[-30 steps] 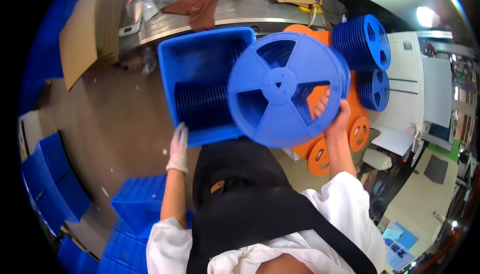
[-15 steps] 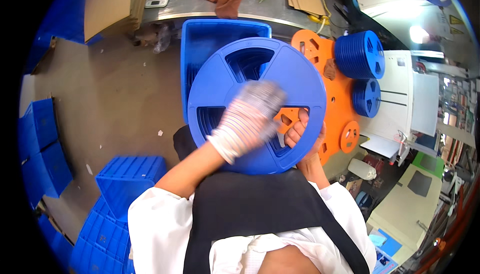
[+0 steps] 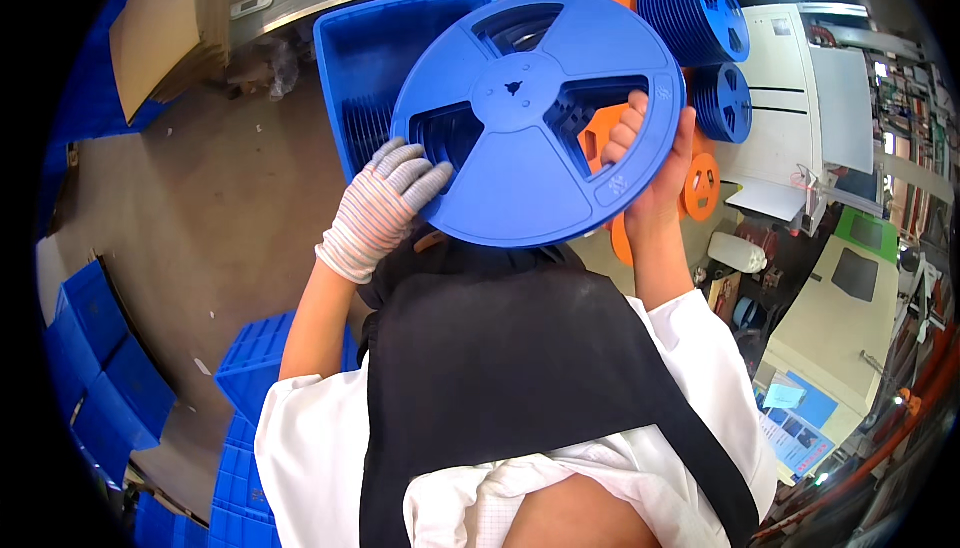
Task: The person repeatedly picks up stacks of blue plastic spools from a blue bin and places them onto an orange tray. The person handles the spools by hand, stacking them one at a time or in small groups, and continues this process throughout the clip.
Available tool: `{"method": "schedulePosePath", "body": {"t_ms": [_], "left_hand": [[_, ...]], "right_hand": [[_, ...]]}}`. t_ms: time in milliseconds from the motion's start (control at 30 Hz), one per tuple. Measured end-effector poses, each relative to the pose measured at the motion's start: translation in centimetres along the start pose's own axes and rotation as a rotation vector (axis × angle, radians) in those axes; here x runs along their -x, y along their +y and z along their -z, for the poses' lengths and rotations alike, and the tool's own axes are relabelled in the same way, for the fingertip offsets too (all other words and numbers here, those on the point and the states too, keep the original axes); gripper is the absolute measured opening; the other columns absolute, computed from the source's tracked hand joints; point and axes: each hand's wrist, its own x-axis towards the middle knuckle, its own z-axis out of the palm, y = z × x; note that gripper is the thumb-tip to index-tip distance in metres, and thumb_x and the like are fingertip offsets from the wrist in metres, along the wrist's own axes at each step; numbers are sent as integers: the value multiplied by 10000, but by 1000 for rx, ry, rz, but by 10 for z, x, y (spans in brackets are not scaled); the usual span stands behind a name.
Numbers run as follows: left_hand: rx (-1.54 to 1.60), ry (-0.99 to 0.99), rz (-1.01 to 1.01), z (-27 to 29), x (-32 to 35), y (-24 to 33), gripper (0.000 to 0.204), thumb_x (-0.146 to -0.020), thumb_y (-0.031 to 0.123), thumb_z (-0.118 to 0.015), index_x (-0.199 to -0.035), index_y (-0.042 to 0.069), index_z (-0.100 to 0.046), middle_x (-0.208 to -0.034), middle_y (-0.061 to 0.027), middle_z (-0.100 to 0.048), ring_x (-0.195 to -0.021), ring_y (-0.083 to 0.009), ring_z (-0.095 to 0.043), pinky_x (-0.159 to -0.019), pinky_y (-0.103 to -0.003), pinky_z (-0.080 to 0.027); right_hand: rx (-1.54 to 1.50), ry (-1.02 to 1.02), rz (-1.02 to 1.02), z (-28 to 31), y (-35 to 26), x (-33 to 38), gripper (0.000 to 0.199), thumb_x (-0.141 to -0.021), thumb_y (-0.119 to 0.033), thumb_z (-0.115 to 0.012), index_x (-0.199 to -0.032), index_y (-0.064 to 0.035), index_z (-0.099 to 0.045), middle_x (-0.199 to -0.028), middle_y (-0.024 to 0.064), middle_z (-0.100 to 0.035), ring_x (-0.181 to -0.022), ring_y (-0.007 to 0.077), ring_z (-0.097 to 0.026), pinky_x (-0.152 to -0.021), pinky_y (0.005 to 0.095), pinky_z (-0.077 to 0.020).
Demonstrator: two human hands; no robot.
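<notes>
A person in a white coat and black apron [image 3: 520, 348] stands over a workbench, seen from above their own head; both forearms rise from the lower edge. The left hand [image 3: 385, 203], in a striped knit glove, presses its fingers flat against the lower left rim of a large blue plastic reel [image 3: 535, 118], neither fully wrapped round it nor spread wide. The bare right hand [image 3: 655, 163] grips the reel's right edge, thumb behind and fingertips hooked through one of its three cut-out windows. The reel is held flat, lifted clear, in front of the chest, above everything else.

Just beyond and beneath it sits an open blue plastic bin [image 3: 365, 38]; a row of blue reels [image 3: 365, 128] stands on edge inside, along its near left side. Orange reels [image 3: 700, 188] peek out under the right hand. Further right, two stacks of blue reels [image 3: 700, 18] rest on a white cabinet [image 3: 790, 118]. On the floor at left lie stacked blue crates [image 3: 100, 368].

Judging by this, part of the bin is loaded; the held reel is not yet set anywhere, and the stacks at right wait untouched.
</notes>
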Motion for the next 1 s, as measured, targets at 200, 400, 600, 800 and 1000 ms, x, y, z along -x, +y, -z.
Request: {"method": "schedulePosePath", "body": {"t_ms": [200,400,600,800,1000], "left_hand": [[398,-11,335,-15,33,5,386,-817,5,-612,-1197,74,-605,-1084,-113,-661,-1042,-312,-649,-807,-358,-551],[1567,341,923,-25,64,0,296,-929,137,-650,-1207,41,-615,-1027,-82,-671,-959,-215,-657,-838,-318,-543],[1741,447,1080,-35,76,-15,391,-882,193,-720,-1204,27,-574,-1039,-101,-664,-1032,-287,-653,-878,-417,-583],[1678,454,1178,-42,53,-30,402,-888,184,-711,-1226,37,-549,-1049,-101,-662,-1028,-263,-655,-860,-387,-584],[1213,310,1350,-100,4,-74,324,-953,170,-599,-1248,53,-540,-1064,-71,-668,-994,-209,-657,-783,-355,-541]], "right_hand": [[571,420,-7,-25,-6,-4,454,-998,-394,-502,-1182,19,-547,-964,119,-631,-831,230,-637,-773,365,-542],[642,493,61,18,-30,19,388,-975,-323,-572,-1157,19,-554,-843,97,-653,-721,190,-637,-680,364,-548],[613,608,124,36,-39,42,388,-988,-309,-544,-1226,-3,-531,-881,128,-681,-714,197,-665,-664,354,-576],[527,666,144,56,-44,55,367,-991,-324,-531,-1198,-21,-538,-924,156,-686,-746,226,-690,-690,370,-587],[572,778,137,66,-49,59,377,-975,-312,-558,-1202,-13,-523,-997,168,-677,-776,231,-699,-715,370,-591]]}}
